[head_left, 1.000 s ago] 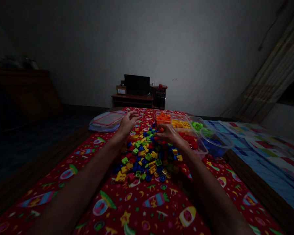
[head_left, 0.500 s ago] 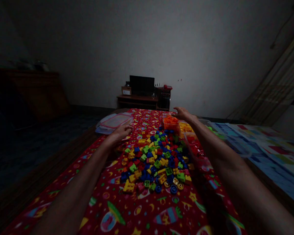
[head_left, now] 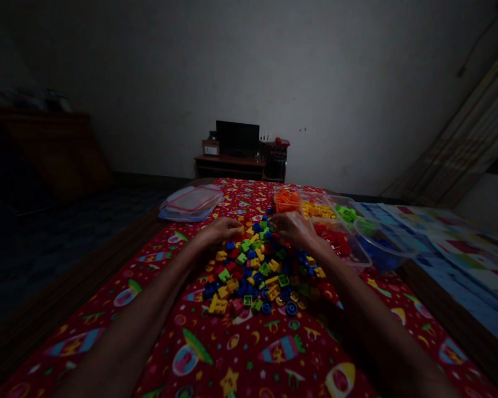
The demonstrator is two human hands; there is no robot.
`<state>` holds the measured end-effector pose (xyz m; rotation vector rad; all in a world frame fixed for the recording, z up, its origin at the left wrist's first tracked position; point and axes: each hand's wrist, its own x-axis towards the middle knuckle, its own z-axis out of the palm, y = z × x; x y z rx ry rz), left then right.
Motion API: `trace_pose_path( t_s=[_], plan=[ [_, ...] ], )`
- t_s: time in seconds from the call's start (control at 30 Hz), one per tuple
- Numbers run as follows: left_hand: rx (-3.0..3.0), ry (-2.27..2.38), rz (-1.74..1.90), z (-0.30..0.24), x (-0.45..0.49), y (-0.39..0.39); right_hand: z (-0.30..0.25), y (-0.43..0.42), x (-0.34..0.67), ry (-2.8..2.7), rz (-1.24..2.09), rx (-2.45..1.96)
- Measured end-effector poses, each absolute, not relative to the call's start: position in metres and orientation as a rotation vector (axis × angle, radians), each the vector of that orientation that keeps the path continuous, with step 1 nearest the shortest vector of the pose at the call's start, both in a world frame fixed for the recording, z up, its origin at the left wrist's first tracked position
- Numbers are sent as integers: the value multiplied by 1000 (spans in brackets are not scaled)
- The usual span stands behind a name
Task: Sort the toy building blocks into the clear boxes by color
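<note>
1. Brick pile [head_left: 257, 271]: lies on the red printed cloth [head_left: 232, 354], before the person.
2. Left hand [head_left: 224, 229] and right hand [head_left: 292, 228]: fingers curl at the pile's far part; whether either grip is released or grasping a brick cannot be told.
3. Handling: pinching single bricks by fingertip probably disturbs neighbours least.
4. Setting: clear tubs [head_left: 362, 263] right, stacked lids [head_left: 191, 203] left; a dark monitor [head_left: 237, 138] stands across the dim room.

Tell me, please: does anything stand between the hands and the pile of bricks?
Nothing visible does: the left hand and right hand are both at the far part of the pile. The lids lie off to the left.
</note>
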<state>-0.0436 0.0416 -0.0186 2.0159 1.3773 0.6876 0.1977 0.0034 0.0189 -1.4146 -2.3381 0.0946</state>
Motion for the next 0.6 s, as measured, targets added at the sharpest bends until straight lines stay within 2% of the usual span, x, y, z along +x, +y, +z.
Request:
trace_pose_path(
  t_s=[0.37,0.47,0.6],
  plan=[
    [1877,1404,941,-17,-38,48,24,3,250,-2057,33,-1643],
    [1844,1370,955,-19,-36,47,33,23,277,-1904,60,-1725],
    [1777,1386,1010,-31,-36,51,55,76,309,-1737,-95,-1890]
  ],
)
